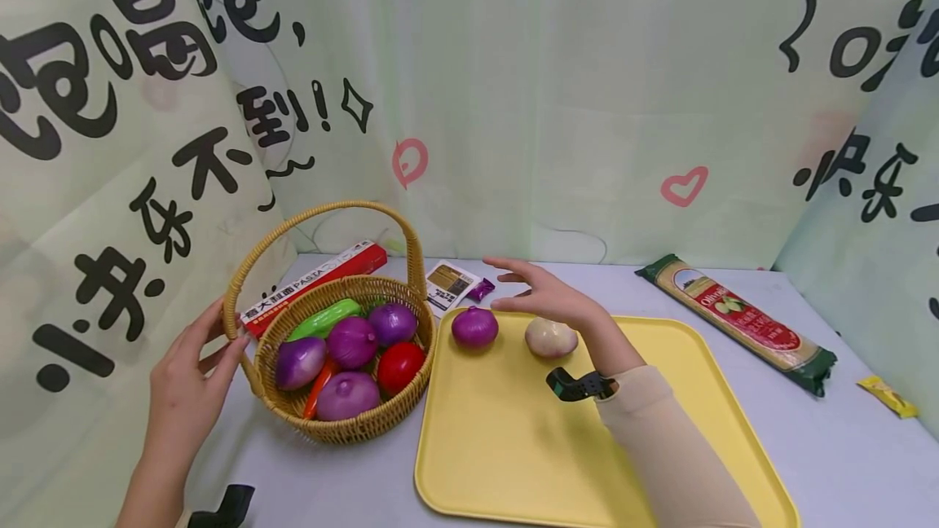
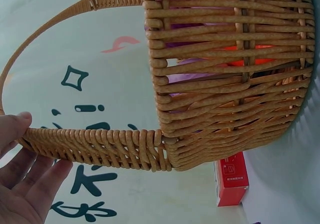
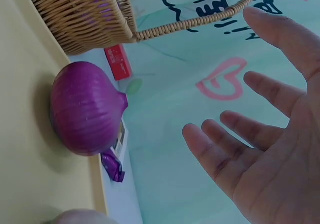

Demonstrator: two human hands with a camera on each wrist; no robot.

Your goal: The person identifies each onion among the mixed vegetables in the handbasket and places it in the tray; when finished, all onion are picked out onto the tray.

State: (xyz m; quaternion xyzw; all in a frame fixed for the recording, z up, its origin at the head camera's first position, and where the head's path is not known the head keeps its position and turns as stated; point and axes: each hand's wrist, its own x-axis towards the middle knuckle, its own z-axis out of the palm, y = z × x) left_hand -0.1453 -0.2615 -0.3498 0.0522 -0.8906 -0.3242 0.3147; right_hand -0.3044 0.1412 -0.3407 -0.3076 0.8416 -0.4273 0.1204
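Observation:
My left hand [image 1: 192,377] grips the left side of the handle of a wicker basket [image 1: 352,430], thumb on one side and fingers on the other in the left wrist view. Inside the basket lie several purple onions [image 1: 352,341], a purple eggplant-coloured round vegetable [image 1: 299,363], a green pepper [image 1: 326,319], a red tomato [image 1: 400,366] and an orange-red piece [image 1: 319,389]. Over the back of the yellow tray [image 1: 513,446] hovers my right hand [image 1: 546,293], fingers spread and holding nothing. Below it on the tray sit a purple onion [image 1: 474,327] and a pale, whitish bulb [image 1: 550,338].
A red pasta box [image 1: 315,283] lies behind the basket. By the tray's back edge are a white printed packet [image 1: 449,287] and a small purple wrapper [image 1: 481,290]. To the right lie a long green-ended packet [image 1: 737,320] and a yellow wrapper [image 1: 888,396]. Printed curtains surround the table.

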